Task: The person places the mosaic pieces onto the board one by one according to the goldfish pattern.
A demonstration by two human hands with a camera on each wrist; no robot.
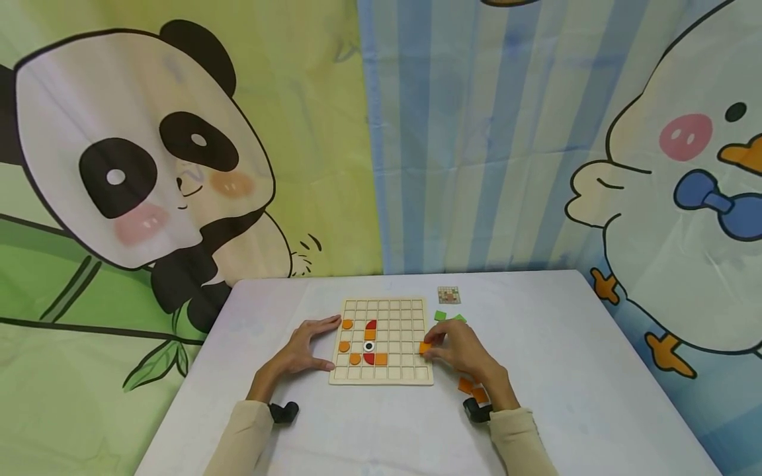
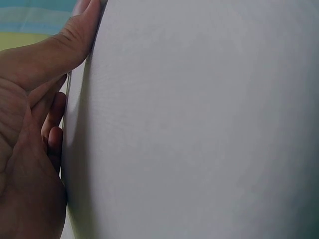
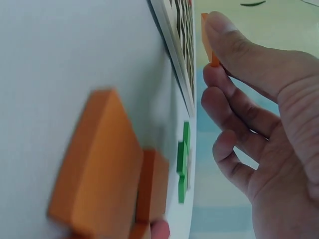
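A square wooden grid board lies on the table, with orange round pieces, red rounded pieces, orange squares and a black-and-white eye-like piece in its left half. My left hand spreads thumb and fingers along the board's left edge, touching it; in the left wrist view its fingertips are partly hidden. At the right edge, my right hand pinches an orange square tile between thumb and fingertip. The right wrist view shows this tile held above the table, its other fingers loosely curled.
Loose orange tiles lie on the table near my right wrist. Green tiles sit beyond my right hand, partly covered by it in the head view. A small patterned card lies behind them. Printed curtains hang behind the white table.
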